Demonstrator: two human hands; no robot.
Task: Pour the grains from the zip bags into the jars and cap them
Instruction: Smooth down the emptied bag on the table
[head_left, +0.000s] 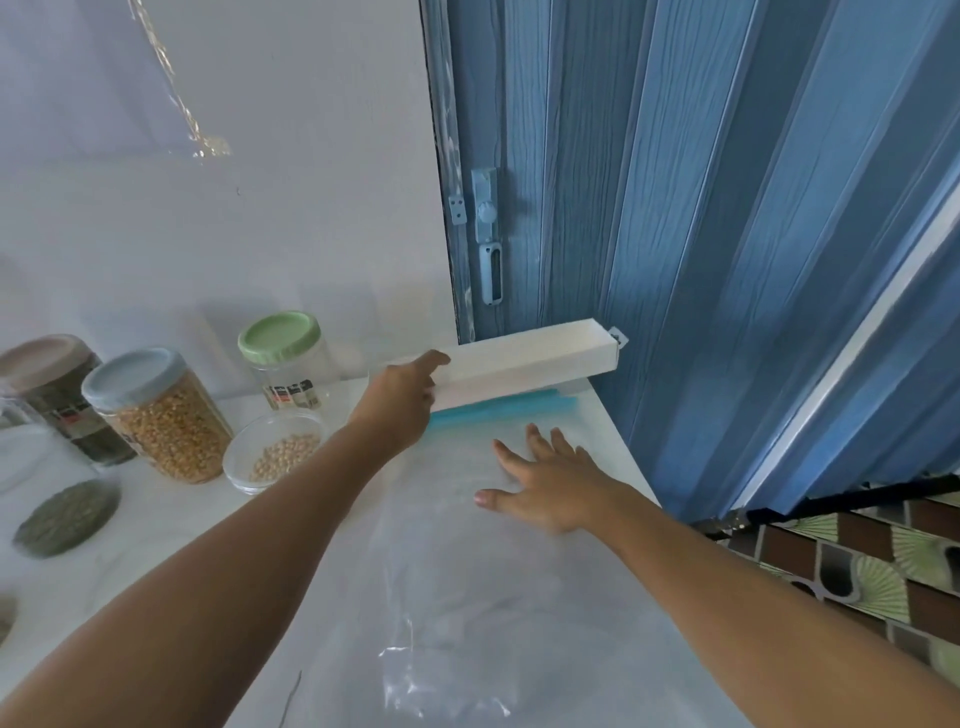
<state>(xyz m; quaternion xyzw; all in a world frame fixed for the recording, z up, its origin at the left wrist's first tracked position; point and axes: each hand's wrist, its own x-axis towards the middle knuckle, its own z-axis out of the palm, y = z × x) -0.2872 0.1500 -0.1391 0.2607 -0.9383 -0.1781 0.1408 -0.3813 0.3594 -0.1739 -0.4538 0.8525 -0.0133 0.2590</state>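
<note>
A clear, crinkled plastic zip bag (467, 571) lay flat and empty-looking on the white counter (156, 545), running from the near edge toward the far right corner, its blue zip strip (498, 408) at the far end. The right hand (550, 483) pressed down on the bag with fingers spread wide and straight. The left hand (402, 400) gripped the near end of a long white box (524, 366), square in section, which hung just over the zip strip at the counter's far right corner.

Toward the left edge lay a round patch of green grains (65, 517). Beyond it a clear bowl (275, 449) held pale beans. Just left of the bowl stood a blue-lidded jar (156, 415) full of yellow corn, capped. Behind it, near the left edge, was a dark jar (57, 395) with a brownish lid, and by the wall a clear jar (285, 358) with a green lid. Their labels were too blurred to read. A ribbed blue folding door (727, 234) stood beyond the counter's right edge.
</note>
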